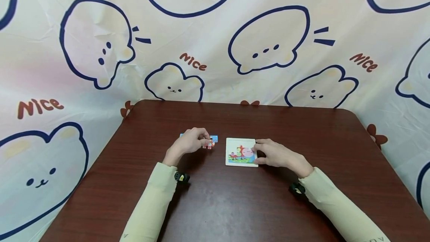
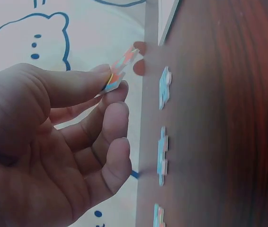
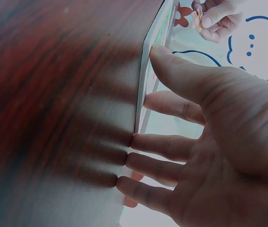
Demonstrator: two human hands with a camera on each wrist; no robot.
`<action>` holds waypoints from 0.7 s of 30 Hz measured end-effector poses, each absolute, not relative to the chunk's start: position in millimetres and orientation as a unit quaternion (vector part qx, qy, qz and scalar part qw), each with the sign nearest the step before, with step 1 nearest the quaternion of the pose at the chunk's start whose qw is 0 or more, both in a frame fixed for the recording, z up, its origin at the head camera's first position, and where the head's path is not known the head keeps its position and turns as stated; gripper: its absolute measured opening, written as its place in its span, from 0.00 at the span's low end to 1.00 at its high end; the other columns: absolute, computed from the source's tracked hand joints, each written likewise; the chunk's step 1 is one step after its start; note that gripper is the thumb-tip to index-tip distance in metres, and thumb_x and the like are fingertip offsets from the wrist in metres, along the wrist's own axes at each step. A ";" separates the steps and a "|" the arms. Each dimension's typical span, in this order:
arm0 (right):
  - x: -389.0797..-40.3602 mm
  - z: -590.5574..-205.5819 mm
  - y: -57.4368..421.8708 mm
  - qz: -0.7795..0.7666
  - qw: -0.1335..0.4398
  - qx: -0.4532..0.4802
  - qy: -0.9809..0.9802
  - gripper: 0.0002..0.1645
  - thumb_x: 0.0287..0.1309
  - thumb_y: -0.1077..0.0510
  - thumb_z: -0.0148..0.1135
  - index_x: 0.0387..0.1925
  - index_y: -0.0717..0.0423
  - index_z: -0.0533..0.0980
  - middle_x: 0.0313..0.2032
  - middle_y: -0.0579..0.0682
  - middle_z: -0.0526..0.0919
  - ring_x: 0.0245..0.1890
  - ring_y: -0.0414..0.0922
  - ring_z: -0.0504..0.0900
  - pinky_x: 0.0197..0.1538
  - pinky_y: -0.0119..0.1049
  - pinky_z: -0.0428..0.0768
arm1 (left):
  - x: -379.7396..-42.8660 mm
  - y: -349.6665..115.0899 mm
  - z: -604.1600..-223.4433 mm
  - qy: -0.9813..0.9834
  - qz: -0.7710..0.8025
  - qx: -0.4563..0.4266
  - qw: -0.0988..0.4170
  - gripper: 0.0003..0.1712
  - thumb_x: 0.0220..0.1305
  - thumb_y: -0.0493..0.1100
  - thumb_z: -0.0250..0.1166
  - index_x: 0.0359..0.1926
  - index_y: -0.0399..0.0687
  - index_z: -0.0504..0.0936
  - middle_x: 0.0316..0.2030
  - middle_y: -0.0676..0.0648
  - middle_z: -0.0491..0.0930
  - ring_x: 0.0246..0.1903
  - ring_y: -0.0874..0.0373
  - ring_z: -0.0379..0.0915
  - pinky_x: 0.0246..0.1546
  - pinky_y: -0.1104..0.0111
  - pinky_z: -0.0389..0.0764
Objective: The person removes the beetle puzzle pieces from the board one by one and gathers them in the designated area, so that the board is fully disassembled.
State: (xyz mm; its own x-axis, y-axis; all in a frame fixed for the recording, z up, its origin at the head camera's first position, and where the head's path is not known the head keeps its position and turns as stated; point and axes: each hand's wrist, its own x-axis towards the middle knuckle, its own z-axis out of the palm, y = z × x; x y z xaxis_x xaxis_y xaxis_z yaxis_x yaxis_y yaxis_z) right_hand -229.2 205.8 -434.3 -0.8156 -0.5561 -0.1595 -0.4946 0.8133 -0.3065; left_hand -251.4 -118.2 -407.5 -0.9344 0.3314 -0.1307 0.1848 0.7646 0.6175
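Observation:
My left hand (image 1: 190,141) pinches a small colourful jigsaw piece (image 2: 123,64) between thumb and index finger, raised over the table. Its other fingers are loosely bent. Loose jigsaw pieces lie flat under and beyond this hand: one (image 1: 214,138) peeks out behind the held piece, and several more show edge-on in the left wrist view, such as a light blue one (image 2: 162,156). To the right lies a white-framed puzzle board (image 1: 241,139) with a cartoon picture partly laid in it. At its right edge rests my right hand (image 1: 275,153), thumb and index on the frame, other fingertips touching the table.
The dark brown wooden table (image 1: 215,204) carries the board and pieces. A pale cloth with cartoon bears (image 1: 215,40) hangs behind and along the sides. Dark wrist cameras are strapped to both sleeves.

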 end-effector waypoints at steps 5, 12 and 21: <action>-228.8 -435.0 206.7 -0.126 0.124 -0.276 0.945 0.28 0.59 0.46 0.67 0.58 0.53 0.77 0.67 0.64 0.68 0.69 0.61 0.65 0.65 0.58 0.69 | -251.3 -132.2 -405.2 0.932 0.317 0.133 0.118 0.04 0.68 0.44 0.62 0.40 0.52 0.83 0.28 0.46 0.79 0.26 0.56 0.69 0.27 0.67 0.69; -228.9 -434.6 207.9 -0.124 0.125 -0.277 0.945 0.29 0.59 0.46 0.67 0.59 0.53 0.77 0.68 0.64 0.68 0.68 0.61 0.65 0.65 0.58 0.69 | -252.8 -150.7 -402.3 0.933 0.318 0.112 0.125 0.05 0.68 0.43 0.63 0.41 0.50 0.83 0.30 0.45 0.80 0.28 0.55 0.70 0.30 0.66 0.71; -227.4 -433.1 207.6 -0.127 0.125 -0.276 0.945 0.28 0.59 0.46 0.67 0.59 0.53 0.77 0.68 0.64 0.68 0.68 0.61 0.66 0.64 0.59 0.69 | -253.4 -173.3 -407.1 0.935 0.318 0.101 0.117 0.04 0.64 0.41 0.67 0.37 0.47 0.82 0.29 0.48 0.81 0.28 0.56 0.74 0.30 0.66 0.74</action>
